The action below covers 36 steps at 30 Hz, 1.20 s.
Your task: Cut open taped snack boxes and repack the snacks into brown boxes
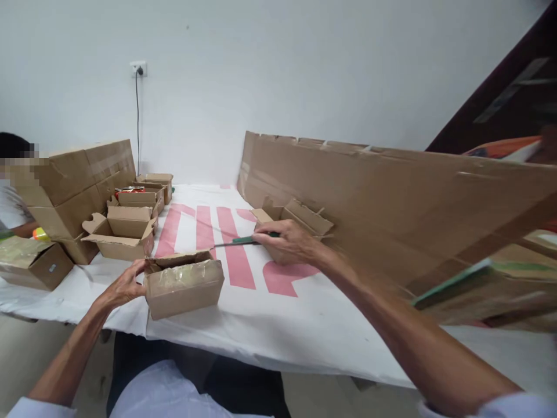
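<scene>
Working at the top of a small taped box (185,293) with a green-handled tool (242,240) looks like the step in hand; cannot tell whether it is cutting, prying or just lining up. Box sits near the front edge of the white-covered worktop (313,331), in front of the person, top partly open, with a dark gap behind the taped front flap. Left grip (126,285) is closed on the box's left end, thumb low and fingers near the upper corner. Right grip (285,239) is wrapped round the tool's handle, thin shaft pointing left, tip at or just beside the box's upper right rear corner; contact not clear. Next move, as judged, calls for the left grip to pin the box firmly while the right one guides the tip along the top edge, clear of the left fingers. Main risk: tip slipping, or the light-looking box sliding under the push. An open box (304,216) lies behind the right grip, partly hidden, near a big cardboard panel (391,220). On the left, more open boxes (124,249) run back towards the wall (304,75), beside stacked boxes (65,180); a closed-looking box (52,267) is at the front left, and a co-worker (13,203) shows partly at the far left.
</scene>
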Available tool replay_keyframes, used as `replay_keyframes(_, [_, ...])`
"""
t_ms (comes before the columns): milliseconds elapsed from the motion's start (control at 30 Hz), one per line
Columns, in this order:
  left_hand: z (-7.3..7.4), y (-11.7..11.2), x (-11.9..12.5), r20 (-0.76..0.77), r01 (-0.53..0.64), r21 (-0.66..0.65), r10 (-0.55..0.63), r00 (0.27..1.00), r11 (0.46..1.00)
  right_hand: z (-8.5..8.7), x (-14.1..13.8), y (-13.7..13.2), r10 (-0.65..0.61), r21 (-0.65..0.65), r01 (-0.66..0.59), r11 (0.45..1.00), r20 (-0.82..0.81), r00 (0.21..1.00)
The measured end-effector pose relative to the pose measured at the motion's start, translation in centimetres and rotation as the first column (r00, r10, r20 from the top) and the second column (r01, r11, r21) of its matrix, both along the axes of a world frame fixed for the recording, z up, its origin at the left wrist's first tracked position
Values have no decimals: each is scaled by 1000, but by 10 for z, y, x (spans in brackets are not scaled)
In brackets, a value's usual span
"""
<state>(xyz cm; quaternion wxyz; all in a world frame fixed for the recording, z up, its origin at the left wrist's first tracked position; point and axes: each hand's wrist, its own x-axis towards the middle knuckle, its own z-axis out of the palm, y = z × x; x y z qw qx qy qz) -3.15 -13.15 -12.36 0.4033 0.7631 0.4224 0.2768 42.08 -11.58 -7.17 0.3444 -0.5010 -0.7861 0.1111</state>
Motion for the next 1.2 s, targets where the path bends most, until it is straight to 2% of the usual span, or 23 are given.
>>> replay_keyframes(67, [-1, 2, 1, -7, -6, -4, 6, 1000, 1000, -37, 6, -14, -81, 17, 83, 996, -91, 993])
replay_keyframes(133, [-1, 3, 0, -18, -12, 8, 12, 1000, 1000, -92, -2, -30, -182, 0, 183, 983, -119, 976])
replay_keyframes(200, [0, 4, -1, -37, -29, 24, 29, 999, 999, -149, -16, -45, -299, -14, 299, 954, -60, 952])
replay_keyframes(233, [2, 3, -1, -55, -33, 28, 34, 998, 999, -172, -22, -50, -363, -8, 363, 932, -36, 931])
replay_keyframes(267, [3, 3, -2, -77, -33, 30, 35, 996, 999, -189, -28, -52, -411, -8, 411, 911, -20, 911])
replay_keyframes(300, [4, 3, -2, -102, -27, 31, 30, 994, 999, -198, -34, -53, -451, -1, 451, 892, -17, 892])
replay_keyframes(333, [5, 3, -2, -129, -17, 34, 21, 991, 999, -199, -39, -52, -468, -1, 469, 883, -46, 882])
replay_keyframes(400, [5, 5, -3, -177, 4, 47, 5, 984, 999, -181, -53, -46, -403, -42, 402, 914, -178, 898])
replay_keyframes(433, [5, 6, -3, -197, 9, 57, 3, 980, 998, -167, -62, -43, -320, -78, 311, 947, -276, 906])
replay_keyframes(467, [4, 8, -4, -218, 11, 66, 4, 976, 998, -151, -72, -40, -204, -129, 168, 977, -368, 907])
replay_keyframes(533, [1, 11, -6, -251, -1, 74, 19, 968, 997, -124, -95, -42, -48, -193, -44, 980, -450, 892])
replay_keyframes(600, [0, 14, -10, -266, -14, 67, 32, 963, 998, -112, -116, -52, -49, -215, -57, 975, -458, 888])
replay_keyframes(667, [1, 16, -13, -264, -21, 48, 33, 964, 999, -112, -132, -68, -100, -196, 16, 980, -430, 897])
replay_keyframes(767, [6, 16, -7, -260, -54, 42, 63, 964, 998, -111, -140, -85, -153, -132, 115, 985, -330, 931])
replay_keyframes(867, [7, 13, 14, -384, -119, 164, 175, 907, 979, -91, -146, -82, -151, 28, 159, 987, -178, 972])
replay_keyframes(900, [6, 12, 23, -444, -141, 223, 229, 866, 965, -82, -150, -77, -108, 81, 117, 990, -107, 988])
replay_keyframes(967, [2, 10, 39, -541, -187, 324, 344, 768, 927, -63, -160, -63, 64, 104, -75, 992, 99, 993])
replay_keyframes(1033, [-2, 10, 48, -572, -220, 392, 424, 703, 893, -50, -169, -50, 216, 27, -238, 971, 329, 919])
replay_keyframes(1100, [-1, 13, 46, -554, -234, 399, 436, 709, 887, -45, -172, -39, 232, -39, -244, 969, 490, 841])
replay_keyframes(1200, [10, 20, 26, -412, -266, 272, 362, 836, 925, -44, -159, -31, 179, -38, -191, 981, 565, 805])
